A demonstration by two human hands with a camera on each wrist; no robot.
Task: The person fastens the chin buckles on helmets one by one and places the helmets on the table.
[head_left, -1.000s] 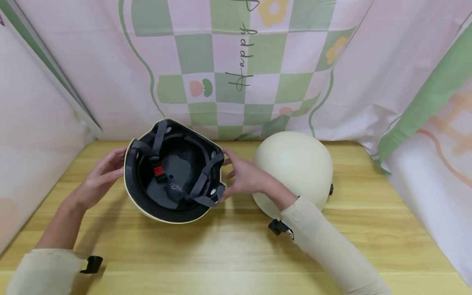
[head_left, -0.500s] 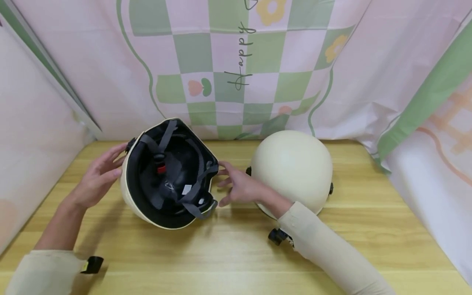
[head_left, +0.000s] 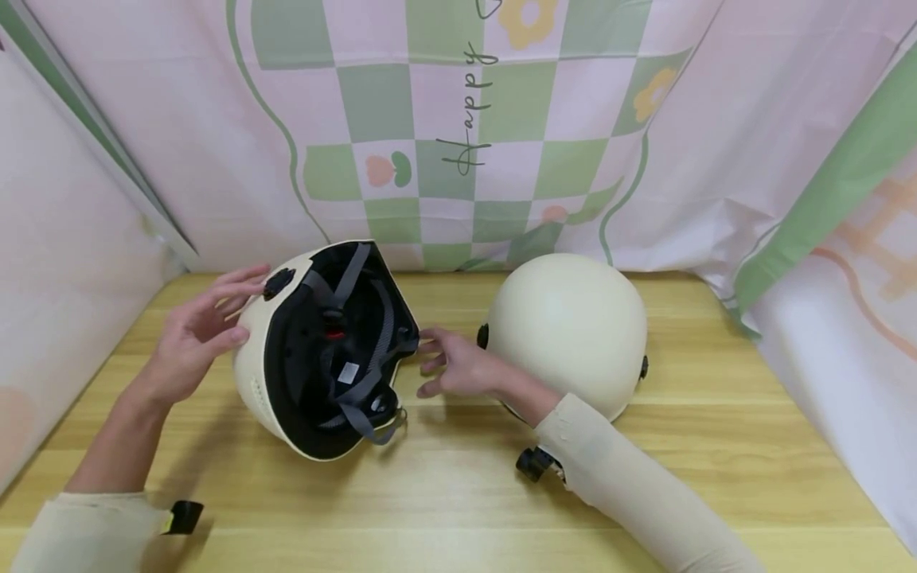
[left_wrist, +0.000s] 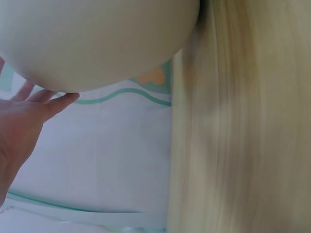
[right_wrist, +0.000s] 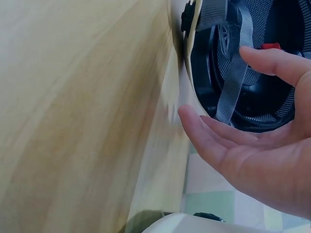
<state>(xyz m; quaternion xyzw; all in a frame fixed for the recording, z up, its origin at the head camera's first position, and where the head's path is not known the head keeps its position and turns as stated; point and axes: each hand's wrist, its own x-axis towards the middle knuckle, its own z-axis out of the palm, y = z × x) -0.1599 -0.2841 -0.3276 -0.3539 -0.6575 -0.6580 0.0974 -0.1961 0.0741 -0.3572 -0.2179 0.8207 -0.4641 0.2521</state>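
A cream helmet [head_left: 252, 374] is tipped on its side at the left of the table, its black lined inside facing right and toward me. Grey chin straps [head_left: 353, 274] hang across the opening, with a red buckle part deep inside. My left hand [head_left: 188, 338] touches the outer shell with extended fingers. In the left wrist view, fingertips of that hand [left_wrist: 22, 128] meet the shell [left_wrist: 97, 41] at its edge. My right hand [head_left: 466, 366] is beside the helmet's right rim, fingers loosely spread. The right wrist view shows this hand [right_wrist: 257, 155] before the strap [right_wrist: 235, 82], gripping nothing; contact is unclear.
A second cream helmet [head_left: 566, 326] sits dome up to the right, partly behind my right forearm. The wooden table [head_left: 444, 509] meets a patterned curtain [head_left: 447, 183] at the back. Black wrist cameras [head_left: 185, 517] show below both hands.
The left helmet has turned so its opening swings rightward and more of its outer shell shows on the left. My right fingers have come off the rim's outer side and relaxed near it.
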